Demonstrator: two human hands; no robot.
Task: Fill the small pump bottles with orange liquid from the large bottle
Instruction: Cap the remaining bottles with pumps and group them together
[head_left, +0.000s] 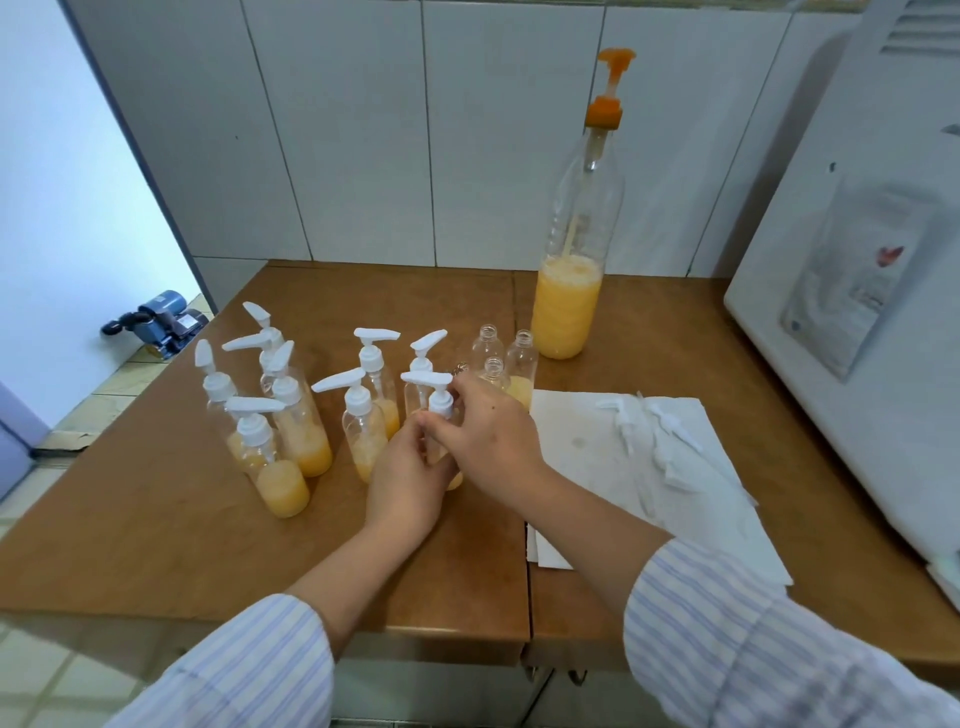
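A tall clear large bottle (569, 291) with an orange pump top stands at the back of the wooden table, about a third full of orange liquid. Several small pump bottles (291, 431) with white pump heads and orange liquid stand grouped at the left and centre. My left hand (408, 480) grips the body of one small bottle, mostly hidden behind it. My right hand (488, 434) pinches that bottle's white pump head (436, 395) at the collar. Three uncapped small bottles (519, 364) stand just behind my right hand, one holding some orange liquid.
White paper towels (649, 478) lie on the table's right half with several loose white pump heads (654, 426) on them. A white appliance (857, 312) fills the right side. The wooden table (156, 519) ends near me; a blue pump (161, 322) sits on the floor at left.
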